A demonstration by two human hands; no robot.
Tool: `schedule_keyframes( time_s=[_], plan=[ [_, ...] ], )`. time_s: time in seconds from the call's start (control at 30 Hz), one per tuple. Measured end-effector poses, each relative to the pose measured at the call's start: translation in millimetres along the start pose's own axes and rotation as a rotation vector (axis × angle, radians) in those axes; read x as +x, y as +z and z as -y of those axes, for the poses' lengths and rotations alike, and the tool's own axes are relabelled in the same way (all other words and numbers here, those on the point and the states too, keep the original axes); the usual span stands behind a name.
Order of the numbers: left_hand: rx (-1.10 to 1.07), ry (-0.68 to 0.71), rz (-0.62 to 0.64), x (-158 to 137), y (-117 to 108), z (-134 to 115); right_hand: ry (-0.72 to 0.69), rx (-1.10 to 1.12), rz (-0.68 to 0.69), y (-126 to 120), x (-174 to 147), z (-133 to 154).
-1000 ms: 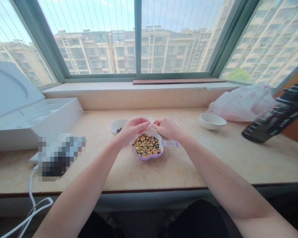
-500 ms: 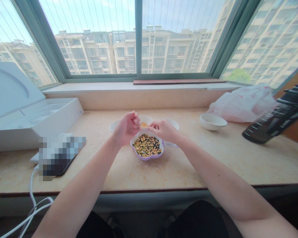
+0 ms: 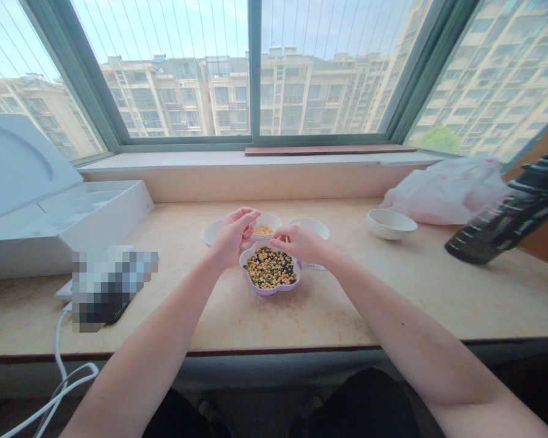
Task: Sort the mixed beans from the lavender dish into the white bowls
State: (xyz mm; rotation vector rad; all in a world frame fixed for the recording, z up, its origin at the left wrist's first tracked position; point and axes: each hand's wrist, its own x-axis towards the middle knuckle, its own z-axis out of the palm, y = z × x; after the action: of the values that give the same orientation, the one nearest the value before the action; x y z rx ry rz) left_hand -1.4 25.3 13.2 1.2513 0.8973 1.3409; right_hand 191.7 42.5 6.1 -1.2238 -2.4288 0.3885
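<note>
A purple-rimmed, petal-shaped bowl (image 3: 270, 291) full of mixed dried beans (image 3: 274, 267), yellow, green and black, stands on the counter before me. My left hand (image 3: 236, 236) is at its far left edge, palm turned inward and fingers loosely curled; whatever lies inside them is hidden. Over the bowl's far right rim, my right hand (image 3: 299, 241) has its fingertips bent together, and I cannot make out what is between them. Just behind the bowl is a white bowl (image 3: 269, 220) holding yellow beans (image 3: 263, 230). Both hands partly cover a white left dish (image 3: 210, 232) and a white right dish (image 3: 317, 227).
Farther right sit another white bowl (image 3: 391, 224), a plastic bag (image 3: 447, 188) and a tilted dark bottle (image 3: 493, 219). On the left are an open white box (image 3: 114, 213), a blurred-out phone-like object (image 3: 112, 292) and a white cable (image 3: 58, 347). The counter's front edge (image 3: 283, 351) runs below my forearms.
My left hand's fingers have loosened from a tighter fist and stretched slightly to the right. My right hand has shifted slightly, its fingertips lower over the bowl's rim.
</note>
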Motion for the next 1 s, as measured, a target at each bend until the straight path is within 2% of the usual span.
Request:
schedule_keyframes(
  time_s=[0.1, 0.2, 0.33, 0.53, 0.7, 0.83, 1.0],
  plan=[
    [0.459, 0.153, -0.102, 3, -3, 10, 0.003, 0.001, 0.013, 0, 0, 1],
    [0.931, 0.276, -0.105, 7, -6, 17, -0.003, -0.002, 0.025, 0, 0, 3],
    [1.238, 0.337, -0.041, 14, -10, 21, -0.022, 0.008, 0.038, 2, -1, 5],
    [1.412, 0.347, -0.006, 19, -15, 23, -0.026, 0.015, 0.046, 3, -1, 4],
    [1.380, 0.287, -0.011, 13, -18, 18, -0.054, -0.001, 0.105, 7, -1, 3],
    [1.331, 0.192, 0.010, 7, -18, 10, -0.105, -0.141, 0.185, 14, -2, 7],
    [1.294, 0.161, 0.239, 3, -21, 6, -0.116, -0.195, 0.209, 22, -4, 13]
  ],
)
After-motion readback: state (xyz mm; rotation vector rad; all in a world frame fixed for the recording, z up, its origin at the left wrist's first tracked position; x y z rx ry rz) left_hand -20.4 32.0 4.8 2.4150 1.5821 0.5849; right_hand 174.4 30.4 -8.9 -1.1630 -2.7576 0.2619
